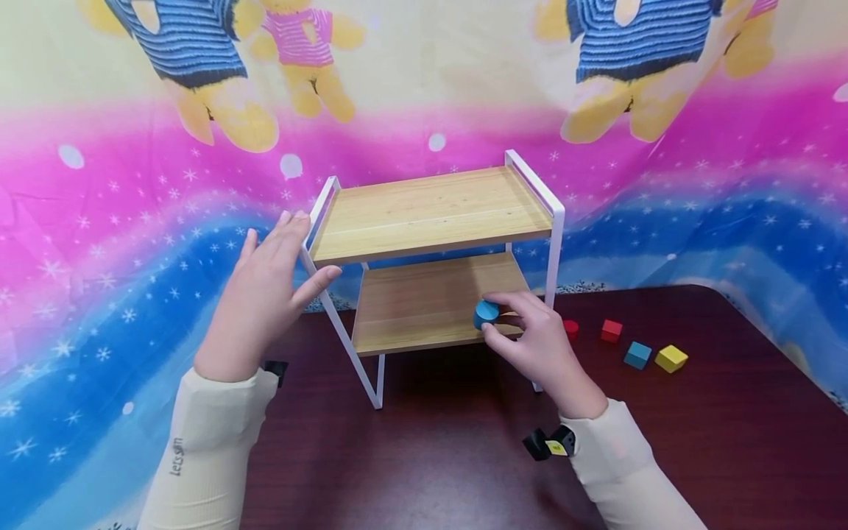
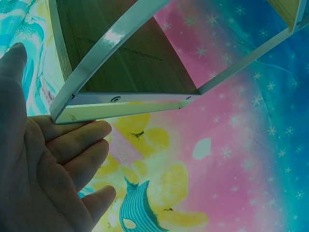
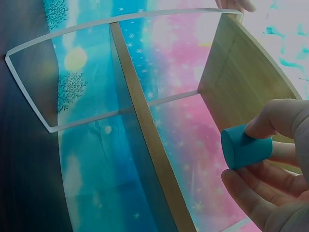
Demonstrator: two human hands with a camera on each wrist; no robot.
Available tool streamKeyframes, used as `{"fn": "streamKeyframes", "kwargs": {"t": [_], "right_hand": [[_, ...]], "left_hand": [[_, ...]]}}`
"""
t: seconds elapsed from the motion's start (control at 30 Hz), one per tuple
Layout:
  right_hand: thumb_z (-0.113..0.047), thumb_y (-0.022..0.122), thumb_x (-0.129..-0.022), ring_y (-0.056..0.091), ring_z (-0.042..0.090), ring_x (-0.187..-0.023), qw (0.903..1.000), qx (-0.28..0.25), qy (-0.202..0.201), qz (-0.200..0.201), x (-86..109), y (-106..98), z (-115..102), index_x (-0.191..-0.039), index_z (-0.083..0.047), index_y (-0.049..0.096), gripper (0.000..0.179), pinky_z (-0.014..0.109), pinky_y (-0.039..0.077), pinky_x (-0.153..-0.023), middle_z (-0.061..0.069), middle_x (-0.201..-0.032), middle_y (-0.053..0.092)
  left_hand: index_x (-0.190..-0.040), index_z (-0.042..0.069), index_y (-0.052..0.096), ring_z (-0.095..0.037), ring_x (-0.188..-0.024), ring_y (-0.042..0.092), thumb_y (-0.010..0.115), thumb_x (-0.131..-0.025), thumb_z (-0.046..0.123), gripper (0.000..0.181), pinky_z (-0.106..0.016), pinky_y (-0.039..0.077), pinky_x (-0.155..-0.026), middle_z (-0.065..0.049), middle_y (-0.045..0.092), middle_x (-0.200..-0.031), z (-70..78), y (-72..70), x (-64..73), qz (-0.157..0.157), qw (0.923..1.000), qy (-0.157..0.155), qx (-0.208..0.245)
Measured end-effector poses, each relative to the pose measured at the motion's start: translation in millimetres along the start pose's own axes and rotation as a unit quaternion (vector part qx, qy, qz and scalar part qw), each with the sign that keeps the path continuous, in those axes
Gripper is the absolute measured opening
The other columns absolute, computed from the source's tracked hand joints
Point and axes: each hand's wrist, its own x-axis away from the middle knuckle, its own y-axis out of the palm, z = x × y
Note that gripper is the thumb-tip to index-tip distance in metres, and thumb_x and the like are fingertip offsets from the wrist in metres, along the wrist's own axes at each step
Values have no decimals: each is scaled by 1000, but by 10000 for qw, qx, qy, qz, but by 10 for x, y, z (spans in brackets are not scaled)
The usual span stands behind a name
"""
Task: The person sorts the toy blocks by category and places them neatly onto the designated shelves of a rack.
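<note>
A two-tier shelf with wooden boards and a white metal frame (image 1: 556, 258) stands on the dark table. My right hand (image 1: 539, 342) pinches a blue cylinder (image 1: 486, 314) between thumb and fingers, in front of the lower board (image 1: 424, 302). In the right wrist view the cylinder (image 3: 246, 146) is held clear of both boards. My left hand (image 1: 261, 294) lies against the shelf's upper left corner with its fingers extended. The left wrist view shows those fingers (image 2: 79, 145) touching the frame's corner from outside.
To the right of the shelf lie a red cube (image 1: 612, 330), a blue cube (image 1: 637, 355) and a yellow cube (image 1: 672, 358). A red round block (image 1: 570, 329) is partly hidden behind my right hand. A printed curtain (image 1: 424, 96) hangs behind the dark table (image 1: 424, 456).
</note>
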Motion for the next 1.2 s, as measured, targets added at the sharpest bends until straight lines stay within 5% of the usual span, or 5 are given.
{"fn": "streamKeyframes", "kwargs": {"t": [0.67,1.2], "right_hand": [[-8,75,-77,64,11,-87,9995,-80,-320,10,-155,192,-108,-110,-5,67,34,29,56,-74,3,-100,64],[-8,74,-79,64,15,-88,9989,-416,-74,-191,-201,384,-85,-111,-4,67,33,32,56,-76,5,-102,63]], "left_hand": [[-148,7,27,-24,-142,16,48,-90,59,81,-47,0,-114,-15,30,-150,6,-3,-2,41,10000,19,-75],[-148,7,26,-24,-143,14,46,-90,59,81,-47,-2,-114,-14,29,-151,11,-24,-3,-51,10000,21,-8]]}}
